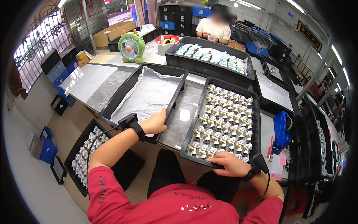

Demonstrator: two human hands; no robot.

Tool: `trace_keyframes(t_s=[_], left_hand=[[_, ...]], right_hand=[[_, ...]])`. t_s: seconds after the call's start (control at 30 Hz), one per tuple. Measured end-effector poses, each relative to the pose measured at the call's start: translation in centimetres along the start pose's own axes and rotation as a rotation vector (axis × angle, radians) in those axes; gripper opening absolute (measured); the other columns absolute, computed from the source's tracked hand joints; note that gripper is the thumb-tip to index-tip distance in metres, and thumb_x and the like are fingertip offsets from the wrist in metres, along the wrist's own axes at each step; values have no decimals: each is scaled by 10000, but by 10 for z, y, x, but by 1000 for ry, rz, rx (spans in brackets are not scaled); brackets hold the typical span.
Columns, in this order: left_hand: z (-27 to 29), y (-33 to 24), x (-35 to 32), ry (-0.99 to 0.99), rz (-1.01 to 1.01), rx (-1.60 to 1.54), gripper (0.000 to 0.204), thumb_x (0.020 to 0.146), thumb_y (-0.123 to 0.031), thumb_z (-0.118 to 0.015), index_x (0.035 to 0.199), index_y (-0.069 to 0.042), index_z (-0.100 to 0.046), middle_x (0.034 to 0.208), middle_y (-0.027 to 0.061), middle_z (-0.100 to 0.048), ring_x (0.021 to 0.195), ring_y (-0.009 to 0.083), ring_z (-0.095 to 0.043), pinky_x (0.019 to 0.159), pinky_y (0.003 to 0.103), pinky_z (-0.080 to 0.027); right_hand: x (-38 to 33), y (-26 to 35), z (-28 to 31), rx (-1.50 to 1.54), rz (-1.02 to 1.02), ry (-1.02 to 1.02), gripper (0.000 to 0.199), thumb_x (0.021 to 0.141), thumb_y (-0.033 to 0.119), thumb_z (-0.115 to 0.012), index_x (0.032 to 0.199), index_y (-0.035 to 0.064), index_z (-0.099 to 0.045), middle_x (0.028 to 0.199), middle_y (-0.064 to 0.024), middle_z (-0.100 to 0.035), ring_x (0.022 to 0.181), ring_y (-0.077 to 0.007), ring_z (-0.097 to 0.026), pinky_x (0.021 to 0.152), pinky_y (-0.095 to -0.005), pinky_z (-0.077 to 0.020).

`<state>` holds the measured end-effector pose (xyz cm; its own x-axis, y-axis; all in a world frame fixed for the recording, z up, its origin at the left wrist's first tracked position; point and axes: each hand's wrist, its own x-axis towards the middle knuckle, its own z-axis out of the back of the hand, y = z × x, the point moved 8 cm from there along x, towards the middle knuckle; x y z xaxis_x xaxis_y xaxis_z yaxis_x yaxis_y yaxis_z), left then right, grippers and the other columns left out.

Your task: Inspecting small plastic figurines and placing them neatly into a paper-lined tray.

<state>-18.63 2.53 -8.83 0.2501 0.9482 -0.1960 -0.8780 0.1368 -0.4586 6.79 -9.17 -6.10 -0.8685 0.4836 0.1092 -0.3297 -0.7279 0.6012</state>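
A black plastic tray (179, 80) lined with crumpled white paper (149, 89) stands at the left of the table, with nothing lying on the paper. My left hand (154, 124) grips this tray's near right corner. To its right is a second black tray (256, 112), filled with rows of small white-and-gold figurines (223, 119). At that tray's front wall is my right hand (230, 164), its thumb over the rim beside the front row and its other fingers partly hidden. Each wrist wears a black strap with a small device and a cable.
A green fan (131, 47) stands beyond the lined tray. Behind, a black tray (173, 58) holds blue-and-white figurines, and a person (213, 28) sits beyond it. Another tray of figurines (87, 153) is low at my left. A blue bin (282, 128) stands at right.
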Motion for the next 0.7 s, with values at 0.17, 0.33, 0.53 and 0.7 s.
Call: trace_keyframes(t_s=[0.17,0.33,0.53,0.7], left_hand=[[-11,-12,-11,119,-161,31,722,740,-200,-629,1295,107,-284,952,341,-572,918,435,-577,795,444,-460],[124,-121,-104,-591,-649,-225,437,796,-111,-634,1220,-93,-526,1246,167,-536,1152,308,-515,1014,531,-306],[152,-150,-229,-1143,-1352,-527,321,863,-393,-582,1179,-335,-585,1207,-59,-485,1210,306,-390,1070,655,-9],[151,-174,-216,-430,-1021,-471,123,770,-357,-695,852,-297,-625,1097,-73,-560,1242,77,-378,1147,401,123]], right_hand=[[-16,4,8,33,-31,58,384,766,135,-626,1137,49,-579,865,-121,-562,826,-299,-556,726,-382,-457],[-9,47,94,-111,15,-226,280,738,158,-725,994,72,-655,800,-71,-605,742,-251,-563,650,-354,-424],[-82,145,168,-292,402,-1213,230,791,520,-623,940,355,-565,894,111,-450,859,-141,-399,784,-356,-296],[-72,161,172,-338,672,-907,364,875,388,-569,1232,366,-501,1120,68,-448,1125,-174,-377,960,-445,-287]])
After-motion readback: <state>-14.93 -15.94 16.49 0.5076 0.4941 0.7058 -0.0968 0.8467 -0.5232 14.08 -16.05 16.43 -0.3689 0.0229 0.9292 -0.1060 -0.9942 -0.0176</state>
